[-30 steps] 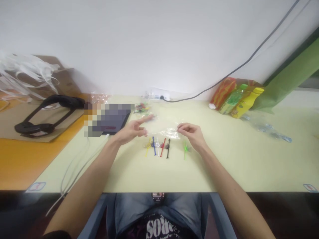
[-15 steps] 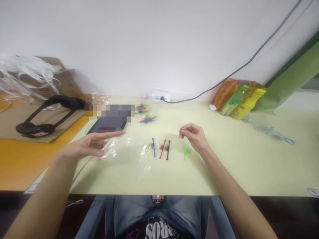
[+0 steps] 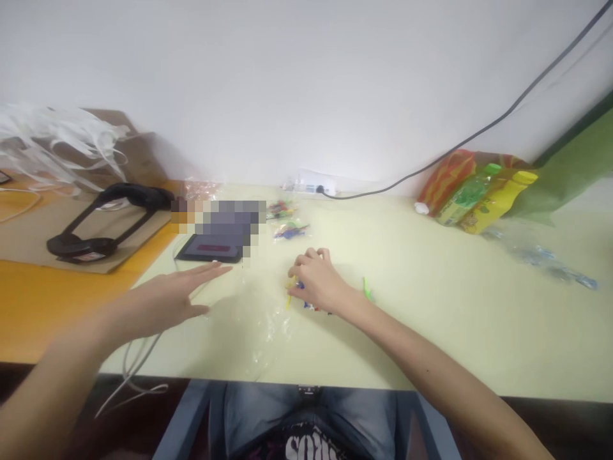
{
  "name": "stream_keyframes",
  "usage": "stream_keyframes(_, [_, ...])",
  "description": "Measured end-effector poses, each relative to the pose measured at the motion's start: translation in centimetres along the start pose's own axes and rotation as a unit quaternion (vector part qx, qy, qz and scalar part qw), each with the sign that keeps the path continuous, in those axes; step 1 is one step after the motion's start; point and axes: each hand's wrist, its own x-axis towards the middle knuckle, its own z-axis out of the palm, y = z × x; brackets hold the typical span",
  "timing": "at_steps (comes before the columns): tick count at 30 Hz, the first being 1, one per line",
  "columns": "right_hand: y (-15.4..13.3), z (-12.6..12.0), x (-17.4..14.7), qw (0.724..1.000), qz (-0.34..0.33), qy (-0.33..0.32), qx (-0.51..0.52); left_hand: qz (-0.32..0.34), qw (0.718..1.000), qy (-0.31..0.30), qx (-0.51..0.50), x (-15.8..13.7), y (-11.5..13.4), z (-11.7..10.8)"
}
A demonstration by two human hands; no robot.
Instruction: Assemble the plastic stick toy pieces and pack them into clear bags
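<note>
My left hand [image 3: 165, 300] hovers above the left part of the table, just in front of a dark tablet [image 3: 211, 248], fingers stretched out and thumb apart, holding nothing. Further right, my right hand [image 3: 318, 281] reaches down with curled fingers; its thumb and forefinger close around a thin yellow plastic stick [image 3: 288, 300]. Under that hand, small blue, red and dark plastic pieces are mostly hidden. A bright green plastic piece [image 3: 367, 289] lies to the right of the wrist. Crumpled clear plastic film [image 3: 272, 335] lies in front, between the hands.
Small bags of colourful pieces [image 3: 290, 231] lie behind my right hand. At the back stands a power strip [image 3: 316, 184] with a black cable [image 3: 412, 172]. Snack packs and a green bottle [image 3: 469, 195] are at right. A black frame [image 3: 110, 220] rests on cardboard at left.
My right hand has moved left from above the green piece to the yellow stick, covering the other pieces. My left hand has moved slightly down, away from shiny film, with fingers spreading.
</note>
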Motion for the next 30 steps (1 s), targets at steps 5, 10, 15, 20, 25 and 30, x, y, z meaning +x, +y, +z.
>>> stream_keyframes(5, [-0.2,0.1,0.9,0.999,0.005,-0.013,0.03,0.048,0.992,0.038,0.11,-3.1,3.2,2.5])
stream_keyframes(10, [0.4,0.4,1.4,0.995,0.022,0.009,0.1,0.153,0.988,-0.031,0.016,-6.3,7.7,6.7])
stream_keyframes(15, [0.8,-0.1,1.1,0.985,0.012,0.055,0.165,0.177,0.983,0.019,0.036,-8.3,9.0,8.7])
stream_keyframes(20, [1.0,-1.3,-0.7,0.965,-0.021,0.127,0.228,0.166,0.986,-0.01,0.033,-8.9,8.8,9.1])
stream_keyframes(25, [0.1,-2.7,-4.9,0.923,0.023,0.058,0.381,0.171,0.984,-0.037,0.018,-9.1,9.0,9.3])
stream_keyframes(30, [-0.2,-3.1,-8.3,0.861,0.054,-0.008,0.506,0.177,0.984,-0.018,0.01,-8.9,8.6,9.6])
